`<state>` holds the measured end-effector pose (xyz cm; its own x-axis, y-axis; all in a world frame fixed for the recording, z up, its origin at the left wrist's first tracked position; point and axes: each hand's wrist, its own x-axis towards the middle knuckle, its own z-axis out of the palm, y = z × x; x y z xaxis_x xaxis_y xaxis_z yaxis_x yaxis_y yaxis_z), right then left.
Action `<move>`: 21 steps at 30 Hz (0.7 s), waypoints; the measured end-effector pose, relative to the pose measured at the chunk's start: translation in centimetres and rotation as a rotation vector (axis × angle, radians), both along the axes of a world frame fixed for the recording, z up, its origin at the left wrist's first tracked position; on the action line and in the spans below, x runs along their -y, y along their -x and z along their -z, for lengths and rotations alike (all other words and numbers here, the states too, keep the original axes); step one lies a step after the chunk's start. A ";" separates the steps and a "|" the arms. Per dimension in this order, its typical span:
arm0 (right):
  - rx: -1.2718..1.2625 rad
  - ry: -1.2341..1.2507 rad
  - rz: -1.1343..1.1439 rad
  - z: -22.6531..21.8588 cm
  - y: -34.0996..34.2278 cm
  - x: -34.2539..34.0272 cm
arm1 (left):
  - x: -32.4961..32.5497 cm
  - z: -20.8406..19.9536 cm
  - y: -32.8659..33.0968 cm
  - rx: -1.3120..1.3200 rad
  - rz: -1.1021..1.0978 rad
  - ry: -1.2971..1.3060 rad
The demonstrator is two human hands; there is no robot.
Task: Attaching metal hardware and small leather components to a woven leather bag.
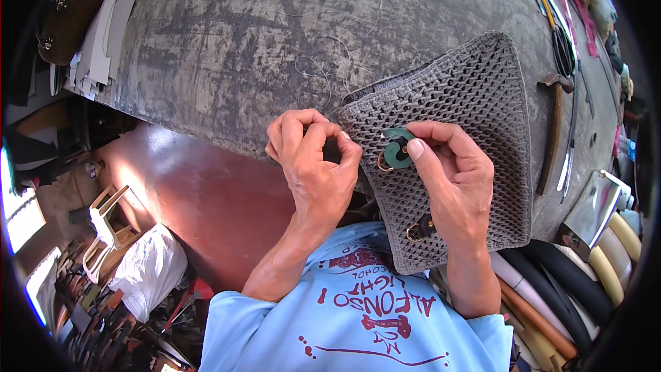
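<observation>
A grey open-weave bag panel (463, 107) lies tilted over the table's near edge, its lower part against my shirt. Two metal rings on dark tabs are fixed to it: a lower ring (414, 232) and an upper ring (383, 162). My right hand (460, 172) pinches a flat green curved piece (395, 147) between thumb and fingertips, just over the upper ring. At the panel's left edge my left hand (311, 155) is closed in a pinch; what its fingertips hold is too small to make out. A thin pale thread (318, 69) trails over the table toward that hand.
To the right lie a wooden-handled hammer (553, 134) and long thin tools. Rolls of material (551, 289) stand at lower right. Cut sheets (110, 34) and a brown bag (74, 10) sit at upper left. A chair (109, 224) and a white plastic sack (150, 272) are on the floor.
</observation>
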<state>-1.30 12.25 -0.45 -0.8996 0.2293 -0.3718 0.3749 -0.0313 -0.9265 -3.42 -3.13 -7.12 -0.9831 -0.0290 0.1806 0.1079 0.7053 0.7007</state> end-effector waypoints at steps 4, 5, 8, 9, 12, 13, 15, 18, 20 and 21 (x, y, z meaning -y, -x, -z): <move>-0.005 -0.008 -0.018 0.2 0.0 -0.2 | 0.7 0.0 0.0 -0.054 0.039 -0.056; -0.004 0.002 -0.019 0.2 0.0 -0.2 | 0.9 0.3 0.1 -0.054 0.040 -0.056; -0.018 0.015 -0.012 0.3 0.0 -0.2 | 1.8 0.8 0.8 -0.109 0.139 -0.097; -0.017 0.014 -0.011 0.3 0.0 -0.2 | 2.1 0.6 1.2 -0.070 0.193 -0.129; -0.007 0.012 -0.007 0.2 0.0 -0.1 | 3.2 0.2 2.1 -0.014 0.303 -0.157; -0.013 0.017 -0.006 0.3 0.0 -0.1 | 3.5 0.1 2.3 0.002 0.358 -0.153; -0.019 0.020 -0.006 0.3 0.0 -0.1 | 3.9 0.1 2.5 0.015 0.371 -0.153; -0.007 -0.008 -0.016 0.2 0.1 -0.1 | 4.7 0.0 2.8 0.044 0.393 -0.160; -0.022 -0.016 -0.010 0.1 0.1 0.0 | 5.2 -0.2 2.8 0.072 0.408 -0.181; -0.023 -0.015 -0.014 0.0 0.1 0.0 | 5.2 -0.4 2.7 0.070 0.404 -0.180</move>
